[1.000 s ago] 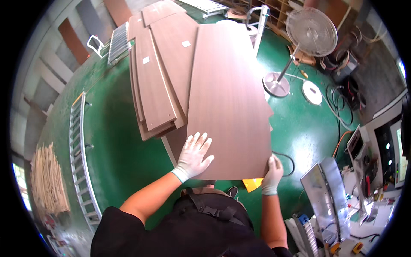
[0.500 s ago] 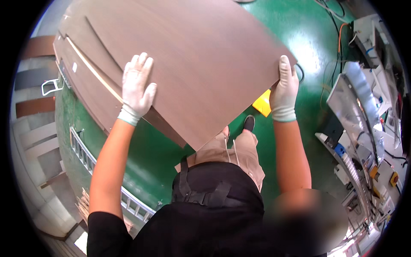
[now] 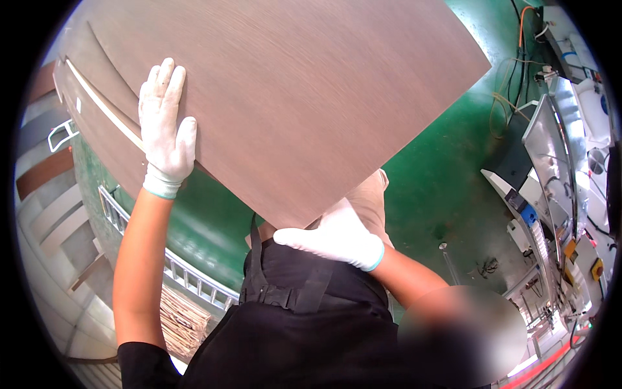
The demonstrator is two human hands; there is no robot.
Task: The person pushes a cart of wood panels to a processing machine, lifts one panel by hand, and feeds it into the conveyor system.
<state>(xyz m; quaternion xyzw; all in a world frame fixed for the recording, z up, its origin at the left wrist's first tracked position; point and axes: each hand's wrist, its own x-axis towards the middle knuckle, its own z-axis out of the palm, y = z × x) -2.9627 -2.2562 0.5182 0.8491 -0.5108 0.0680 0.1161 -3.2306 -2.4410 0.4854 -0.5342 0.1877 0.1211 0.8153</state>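
A large brown wood-grain panel (image 3: 311, 110) fills the upper middle, one corner pointing at my waist. Flat on its left margin rests my left hand (image 3: 166, 123) in a white glove, fingers stretched out and thumb apart. My right hand (image 3: 334, 236), gloved too, holds the panel at the near corner from below. Its thumb points left under the corner, while the fingertips are hidden beneath the board. More brown panels (image 3: 107, 133) lie under the top one and show along its left side, with a pale edge strip between them.
A metal ladder (image 3: 194, 279) lies on the green floor (image 3: 427, 194) at left, beside a bundle of thin wooden strips (image 3: 181, 321). Machinery with a clear cover (image 3: 551, 142) stands along the right. Cables (image 3: 515, 84) run over the floor at the upper right.
My right hand has gone from the panel's right corner to its near corner. My left hand has shifted left. The panel's right corner now reaches farther right, and the yellow thing is out of sight.
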